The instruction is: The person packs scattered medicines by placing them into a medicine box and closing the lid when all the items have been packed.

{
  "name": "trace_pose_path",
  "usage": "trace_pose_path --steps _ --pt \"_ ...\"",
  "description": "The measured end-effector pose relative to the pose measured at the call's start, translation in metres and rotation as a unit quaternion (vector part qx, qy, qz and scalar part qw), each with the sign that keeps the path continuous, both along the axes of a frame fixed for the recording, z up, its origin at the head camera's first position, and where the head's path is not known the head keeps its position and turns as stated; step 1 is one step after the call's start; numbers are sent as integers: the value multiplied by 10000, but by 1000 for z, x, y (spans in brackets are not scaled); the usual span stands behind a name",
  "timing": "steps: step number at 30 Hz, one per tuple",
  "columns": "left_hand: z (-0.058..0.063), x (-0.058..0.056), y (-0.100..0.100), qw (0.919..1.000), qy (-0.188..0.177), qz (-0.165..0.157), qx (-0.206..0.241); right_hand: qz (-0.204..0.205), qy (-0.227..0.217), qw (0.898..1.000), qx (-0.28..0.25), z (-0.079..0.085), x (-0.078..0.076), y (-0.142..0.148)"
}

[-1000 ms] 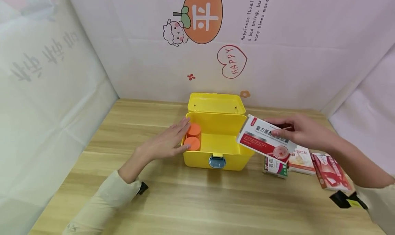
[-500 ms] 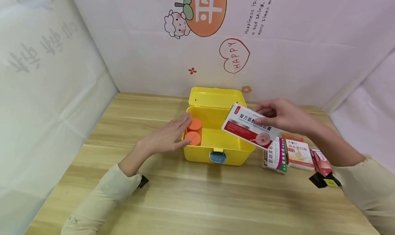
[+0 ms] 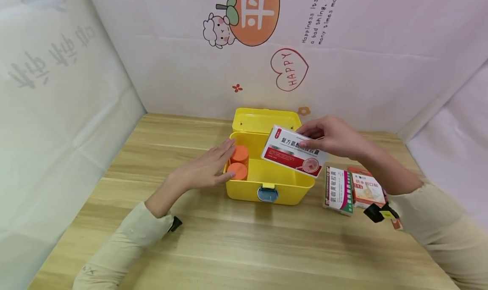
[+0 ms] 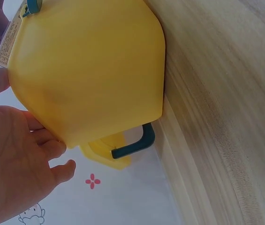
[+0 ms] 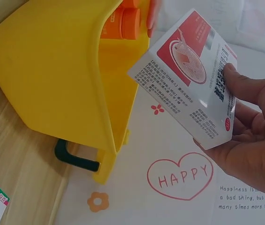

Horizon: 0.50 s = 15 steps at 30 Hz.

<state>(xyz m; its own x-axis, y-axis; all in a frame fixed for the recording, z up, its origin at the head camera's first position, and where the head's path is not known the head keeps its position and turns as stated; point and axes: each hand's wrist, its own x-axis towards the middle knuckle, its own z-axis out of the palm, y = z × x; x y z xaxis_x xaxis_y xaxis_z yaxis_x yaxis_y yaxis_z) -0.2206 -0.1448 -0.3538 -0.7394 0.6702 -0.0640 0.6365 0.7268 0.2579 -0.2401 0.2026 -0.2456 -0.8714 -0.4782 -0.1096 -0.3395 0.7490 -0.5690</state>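
Observation:
My right hand (image 3: 331,136) pinches a white and red medicine box (image 3: 293,152) between thumb and fingers, tilted over the yellow storage box (image 3: 267,192). The right wrist view shows the same medicine box (image 5: 188,79) with its printed end toward the camera. The lid (image 3: 267,120) of the yellow box is raised at the back. Inside, at the left end, stand two bottles with orange caps (image 3: 237,171). My left hand (image 3: 206,165) lies with straight fingers along the left rim of the yellow box, as the left wrist view also shows from outside.
Right of the yellow box lie a white and green medicine box (image 3: 338,190) and an orange and white plaster box (image 3: 367,188). Another box is mostly hidden under the right sleeve. A printed cloth (image 3: 183,82) hangs behind the wooden table (image 3: 244,247).
My right hand has carried the white and red medicine box leftward, from beside the yellow box to over its opening. The left hand stays at the rim.

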Motion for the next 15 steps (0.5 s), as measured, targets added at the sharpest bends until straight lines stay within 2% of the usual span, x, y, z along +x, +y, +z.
trace_pose_path --steps 15 --pt "1 2 3 9999 -49 87 -89 307 -276 9991 -83 -7 -8 -13"
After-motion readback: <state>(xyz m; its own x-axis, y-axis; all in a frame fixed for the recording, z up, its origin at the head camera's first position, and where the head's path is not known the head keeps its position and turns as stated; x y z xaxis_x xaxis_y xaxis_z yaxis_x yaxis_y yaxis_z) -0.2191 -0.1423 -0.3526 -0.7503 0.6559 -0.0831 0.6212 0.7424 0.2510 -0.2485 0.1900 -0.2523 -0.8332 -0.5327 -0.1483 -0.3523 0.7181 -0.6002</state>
